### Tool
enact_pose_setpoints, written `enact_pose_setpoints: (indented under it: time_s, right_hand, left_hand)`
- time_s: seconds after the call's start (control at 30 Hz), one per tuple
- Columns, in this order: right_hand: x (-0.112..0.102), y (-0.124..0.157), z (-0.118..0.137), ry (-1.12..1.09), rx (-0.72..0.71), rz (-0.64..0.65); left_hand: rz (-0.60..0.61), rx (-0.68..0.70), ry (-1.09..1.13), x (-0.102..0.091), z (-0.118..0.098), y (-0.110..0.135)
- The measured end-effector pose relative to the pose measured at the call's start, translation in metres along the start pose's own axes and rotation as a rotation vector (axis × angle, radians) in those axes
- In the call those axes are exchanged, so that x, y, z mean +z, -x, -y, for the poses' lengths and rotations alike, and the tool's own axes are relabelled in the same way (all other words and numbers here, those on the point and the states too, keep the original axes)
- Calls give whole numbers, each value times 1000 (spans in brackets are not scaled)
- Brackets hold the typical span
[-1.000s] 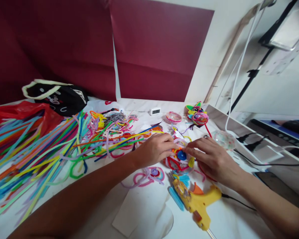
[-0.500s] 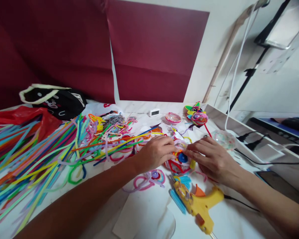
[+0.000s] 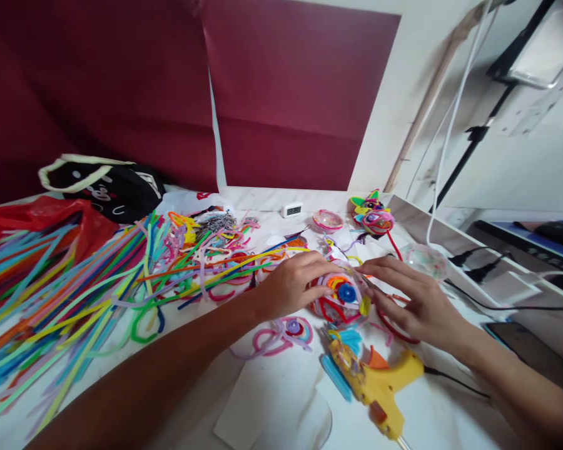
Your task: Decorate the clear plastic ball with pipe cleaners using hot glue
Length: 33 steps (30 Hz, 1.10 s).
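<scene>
A clear ball (image 3: 341, 299) wrapped in red, orange and blue pipe cleaners sits on the white table (image 3: 272, 400) between my hands. My left hand (image 3: 291, 281) cups its left side, fingers curled against it. On the ball's right side rests my right hand (image 3: 410, 299), its fingers stretched over the top edge. A yellow glue gun (image 3: 378, 389) lies just in front of the ball. A pink and purple coil (image 3: 286, 330) lies below my left hand.
Several loose coloured pipe cleaners (image 3: 75, 294) cover the table's left half beside a red bag (image 3: 47, 215) and a black pouch (image 3: 104, 181). Behind are a small white clock (image 3: 292, 209), a pink disc (image 3: 327, 220), a finished craft (image 3: 373, 215), a clear ball (image 3: 423, 261) and cables (image 3: 488, 294).
My fingers pinched at the blue centre earlier; now both hands have spread to the ball's sides, and the blue coil faces up uncovered.
</scene>
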State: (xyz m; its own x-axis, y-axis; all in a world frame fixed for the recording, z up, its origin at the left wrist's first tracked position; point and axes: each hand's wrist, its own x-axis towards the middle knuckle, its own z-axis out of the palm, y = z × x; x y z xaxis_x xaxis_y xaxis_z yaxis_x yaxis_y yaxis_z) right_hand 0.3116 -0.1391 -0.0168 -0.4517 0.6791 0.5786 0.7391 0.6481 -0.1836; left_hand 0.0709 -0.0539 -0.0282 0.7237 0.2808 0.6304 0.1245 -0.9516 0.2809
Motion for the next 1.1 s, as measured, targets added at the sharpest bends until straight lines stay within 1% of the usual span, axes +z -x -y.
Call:
enact_pose_setpoints:
  time_s: [0.2, 0.3, 0.4, 0.53, 0.77, 0.93, 1.1]
  right_hand:
    - [-4, 1, 3, -66, 132, 73]
    - [-3, 3, 4, -61, 195, 118]
    - [0, 6, 3, -41, 230, 150]
    - [5, 10, 2, -55, 247, 171]
    - [7, 9, 9, -73, 293, 220]
    - [6, 7, 12, -62, 265, 210]
    - [7, 6, 11, -47, 225, 195]
  left_hand:
    - [-8, -32, -29, 0, -2, 0]
    - [-21, -51, -11, 0, -3, 1]
    - [-38, -58, 7, 1, -3, 1]
    - [-42, -43, 19, 1, -2, 0]
    - [8, -25, 1, -1, -1, -1]
    - [48, -7, 13, -5, 0, -1]
    - [39, -5, 14, -6, 0, -2]
